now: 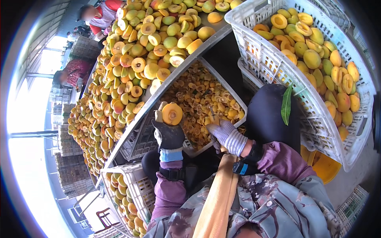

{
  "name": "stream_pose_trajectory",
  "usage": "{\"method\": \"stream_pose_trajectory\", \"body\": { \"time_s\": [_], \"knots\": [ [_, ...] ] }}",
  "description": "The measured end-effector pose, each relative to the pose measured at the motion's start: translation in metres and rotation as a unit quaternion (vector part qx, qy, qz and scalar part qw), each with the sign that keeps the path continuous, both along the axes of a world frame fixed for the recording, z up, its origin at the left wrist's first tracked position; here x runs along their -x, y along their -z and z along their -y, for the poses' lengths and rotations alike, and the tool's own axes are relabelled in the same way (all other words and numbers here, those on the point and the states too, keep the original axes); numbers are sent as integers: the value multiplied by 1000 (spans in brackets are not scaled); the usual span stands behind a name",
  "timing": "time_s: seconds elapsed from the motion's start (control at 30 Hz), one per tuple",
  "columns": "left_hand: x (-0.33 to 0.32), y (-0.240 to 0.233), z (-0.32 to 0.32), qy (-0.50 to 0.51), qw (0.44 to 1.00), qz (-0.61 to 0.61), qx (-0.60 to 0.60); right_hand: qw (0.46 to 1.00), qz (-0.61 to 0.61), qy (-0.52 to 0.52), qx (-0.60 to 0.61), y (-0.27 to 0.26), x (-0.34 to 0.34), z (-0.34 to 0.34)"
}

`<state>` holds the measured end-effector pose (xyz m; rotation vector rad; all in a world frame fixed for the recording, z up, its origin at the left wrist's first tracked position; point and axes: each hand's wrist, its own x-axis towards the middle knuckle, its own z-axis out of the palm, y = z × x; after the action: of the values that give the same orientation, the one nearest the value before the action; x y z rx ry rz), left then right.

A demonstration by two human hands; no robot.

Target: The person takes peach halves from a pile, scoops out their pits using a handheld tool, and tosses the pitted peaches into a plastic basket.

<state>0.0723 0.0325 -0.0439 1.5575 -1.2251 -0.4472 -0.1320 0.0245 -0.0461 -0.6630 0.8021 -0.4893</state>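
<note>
My left hand (pixel 169 131), in a dark glove with a blue cuff, holds a halved yellow peach (pixel 172 114), its cut face with the stone area turned up. My right hand (pixel 228 137), in a striped knit glove, is closed around a small tool (pixel 214 116) with a wooden-looking handle; its working end is hard to make out. Below both hands lies a crate (pixel 223 79) filled with small cut fruit pieces. Beyond my left hand, many halved peaches (pixel 138 65) are heaped on a metal-edged table (pixel 166 81).
A white plastic crate (pixel 269 61) of peaches stands at the right, another (pixel 134 175) at lower left. A green leaf (pixel 286 104) lies on my knee. A yellow bucket (pixel 326 168) sits under the right crate. Two people (pixel 102 16) are beyond the table, near stacked crates (pixel 71 169).
</note>
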Motion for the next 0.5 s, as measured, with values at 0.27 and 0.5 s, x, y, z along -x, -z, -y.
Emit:
{"method": "stream_pose_trajectory", "body": {
  "time_s": [0.27,0.5],
  "knots": [
    [45,-37,-1,110,975,-178,-70,761,-327,-80,554,-11,-9,4],
    [34,-36,11,74,963,-254,-50,727,-396,-96,553,5,7,8]
  ]
}}
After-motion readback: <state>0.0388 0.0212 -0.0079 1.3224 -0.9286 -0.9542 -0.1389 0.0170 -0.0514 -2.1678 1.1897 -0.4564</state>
